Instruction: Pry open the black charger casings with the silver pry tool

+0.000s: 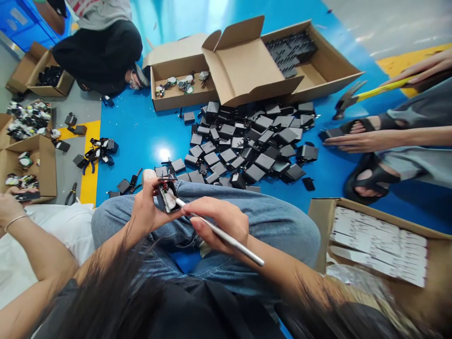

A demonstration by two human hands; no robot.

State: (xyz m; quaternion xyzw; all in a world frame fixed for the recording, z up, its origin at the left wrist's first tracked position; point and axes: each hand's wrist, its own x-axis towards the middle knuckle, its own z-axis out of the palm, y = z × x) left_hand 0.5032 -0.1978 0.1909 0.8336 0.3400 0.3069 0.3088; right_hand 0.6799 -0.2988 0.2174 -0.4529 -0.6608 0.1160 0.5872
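My left hand point(146, 207) is closed around a small black plastic case point(162, 200), whose open side faces me. Inside it a white part point(170, 197) and red wires show. In my right hand point(222, 221) is a slim silver metal tool point(235, 242), like a screwdriver or pick, gripped like a pen. Its tip reaches into the case beside the white part; whether it touches is too small to tell. Just past my knees, a big heap of similar black cases point(229, 155) lies on the blue floor.
Cardboard boxes point(247, 70) stand behind the heap. At right a co-worker's hand holds a hammer point(353, 99); the other presses a black case. A box of white parts point(381, 240) stands at my right. Pliers point(71, 193), more boxes and other seated people are at left.
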